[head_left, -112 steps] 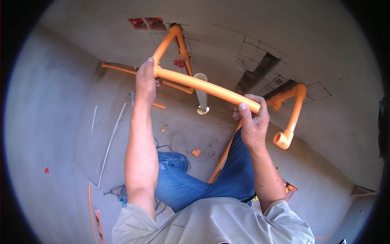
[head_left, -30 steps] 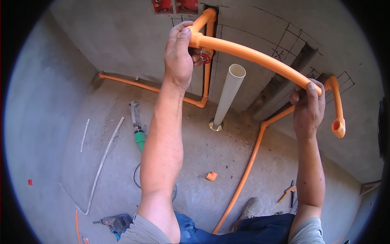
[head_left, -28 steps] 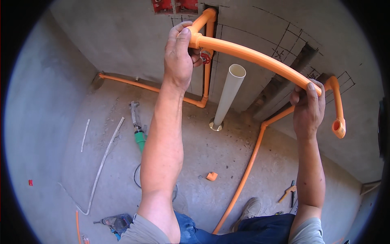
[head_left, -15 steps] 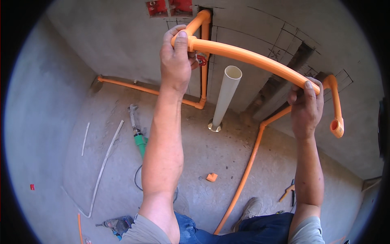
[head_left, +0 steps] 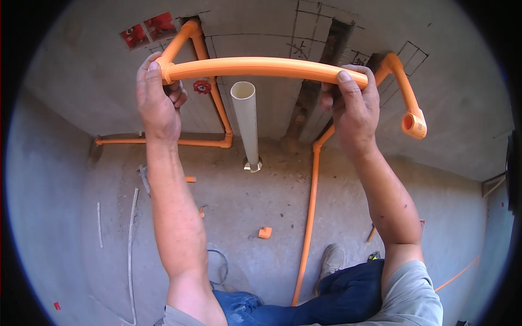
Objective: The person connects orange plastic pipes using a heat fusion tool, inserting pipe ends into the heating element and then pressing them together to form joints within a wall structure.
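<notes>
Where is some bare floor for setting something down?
Bare floor shows between the orange elbow and the long floor pipe, and between the two pale strips. By the wall it is crowded: held pipe, white standpipe, red valve wheel, orange pipework.

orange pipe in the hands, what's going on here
A person is holding an orange pipe before a grey wall. The left hand grips the orange fitting at one end, from which a second pipe runs toward the wall; the right hand holds the other end, apart from the open elbow at right. A white pipe stands upright nearby.
</notes>
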Demonstrator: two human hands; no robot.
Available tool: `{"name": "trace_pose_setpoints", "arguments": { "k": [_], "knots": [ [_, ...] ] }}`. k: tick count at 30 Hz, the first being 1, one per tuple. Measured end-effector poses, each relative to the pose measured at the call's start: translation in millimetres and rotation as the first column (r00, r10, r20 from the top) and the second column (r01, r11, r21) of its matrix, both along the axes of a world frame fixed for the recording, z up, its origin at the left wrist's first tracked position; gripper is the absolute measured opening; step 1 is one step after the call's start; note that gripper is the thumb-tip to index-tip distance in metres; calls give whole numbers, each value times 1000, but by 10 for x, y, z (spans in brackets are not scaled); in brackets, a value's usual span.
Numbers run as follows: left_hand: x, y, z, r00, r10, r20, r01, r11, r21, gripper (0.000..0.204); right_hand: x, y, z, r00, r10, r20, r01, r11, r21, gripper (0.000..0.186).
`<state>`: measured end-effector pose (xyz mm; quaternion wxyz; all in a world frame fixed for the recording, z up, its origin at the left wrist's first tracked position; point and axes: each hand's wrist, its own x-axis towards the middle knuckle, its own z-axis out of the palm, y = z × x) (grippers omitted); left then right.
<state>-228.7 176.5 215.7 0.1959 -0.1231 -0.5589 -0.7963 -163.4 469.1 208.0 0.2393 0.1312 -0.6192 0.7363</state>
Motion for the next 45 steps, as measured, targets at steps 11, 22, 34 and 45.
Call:
{"name": "trace_pose_setpoints", "arguments": {
  "k": [11,22,34,45],
  "knots": [
    [30,-10,1,999,44,6,-44,999,-5,36,21,-41,-16,999,38,-14,-38,998,-49,19],
    [19,-9,16,998,59,20,-58,998,-12,35,5,-32,-19,999,49,-23,-50,997,-58,21],
    [5,-3,-13,999,36,7,-36,999,-14,36,16,-27,-32,999,22,-24,-23,999,-34,18],
    [18,24,15,999,49,12,-48,999,-25,39,13,-36,-11,1000,-14,-10,14,1000,-26,21]
  ]
}}
